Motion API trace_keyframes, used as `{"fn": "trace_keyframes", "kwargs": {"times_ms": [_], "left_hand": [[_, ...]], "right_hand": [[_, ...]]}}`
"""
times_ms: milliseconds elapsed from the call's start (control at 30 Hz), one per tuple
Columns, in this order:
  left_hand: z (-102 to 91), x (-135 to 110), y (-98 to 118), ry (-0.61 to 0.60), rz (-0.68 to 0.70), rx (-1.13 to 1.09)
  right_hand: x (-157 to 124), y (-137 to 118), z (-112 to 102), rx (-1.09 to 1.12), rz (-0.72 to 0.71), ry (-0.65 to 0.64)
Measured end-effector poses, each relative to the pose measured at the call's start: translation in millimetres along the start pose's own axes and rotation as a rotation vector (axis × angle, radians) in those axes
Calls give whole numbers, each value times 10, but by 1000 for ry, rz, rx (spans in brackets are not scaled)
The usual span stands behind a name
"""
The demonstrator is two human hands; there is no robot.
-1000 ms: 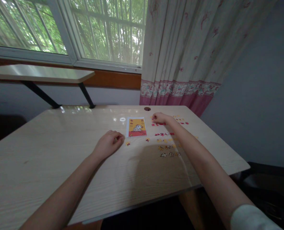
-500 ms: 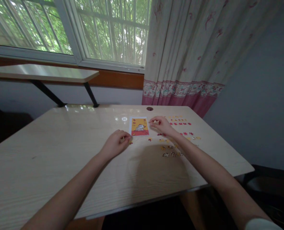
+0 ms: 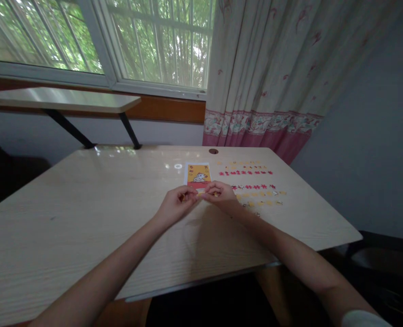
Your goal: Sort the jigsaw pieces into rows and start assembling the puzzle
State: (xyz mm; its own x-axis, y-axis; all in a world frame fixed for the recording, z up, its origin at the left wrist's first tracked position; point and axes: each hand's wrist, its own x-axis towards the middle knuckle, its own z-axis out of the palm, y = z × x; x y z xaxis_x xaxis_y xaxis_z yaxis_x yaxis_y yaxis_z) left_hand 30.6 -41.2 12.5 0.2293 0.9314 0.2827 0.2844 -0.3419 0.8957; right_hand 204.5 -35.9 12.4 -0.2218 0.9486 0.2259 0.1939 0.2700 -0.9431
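Since half a second ago, both hands have been drawn together in front of the picture card (image 3: pixel 198 175), where before they were held apart at its left and right corners. The left hand (image 3: pixel 177 205) is now placed just below the card's near edge, and the right hand (image 3: pixel 220 192) is set beside it, so that the fingertips of the two are brought into touch right at that edge. On each hand the thumb and fingers are curled and pressed together at the tips; whether a piece is nipped between them cannot be told, since anything there is too small to be made out. To the right of the card, loose puzzle pieces (image 3: pixel 245 173) are laid out in rows on the table (image 3: pixel 86 213): faint yellow ones level with the card's far edge, a red row beside its middle, and mixed red and yellow rows level with its near edge and the right hand. Just beyond the card's far right corner a round cable hole (image 3: pixel 213 151) is seen in the tabletop. Farther behind the card a window (image 3: pixel 154 41) and a patterned curtain (image 3: pixel 266 68) are seen.
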Motion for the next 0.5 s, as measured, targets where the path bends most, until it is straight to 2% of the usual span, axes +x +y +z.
{"fn": "trace_keyframes", "kwargs": {"times_ms": [100,233,367,500], "left_hand": [[-5,30,3,15,-70,-104],[-53,68,33,92,-160,-203],[-82,85,57,143,-246,-288],[-83,89,64,143,-267,-301]], "right_hand": [[2,-13,-72,-171,-103,33],[73,0,-328,-647,-278,-3],[154,93,-527,-931,-265,-132],[180,144,-554,-975,-224,-243]]}}
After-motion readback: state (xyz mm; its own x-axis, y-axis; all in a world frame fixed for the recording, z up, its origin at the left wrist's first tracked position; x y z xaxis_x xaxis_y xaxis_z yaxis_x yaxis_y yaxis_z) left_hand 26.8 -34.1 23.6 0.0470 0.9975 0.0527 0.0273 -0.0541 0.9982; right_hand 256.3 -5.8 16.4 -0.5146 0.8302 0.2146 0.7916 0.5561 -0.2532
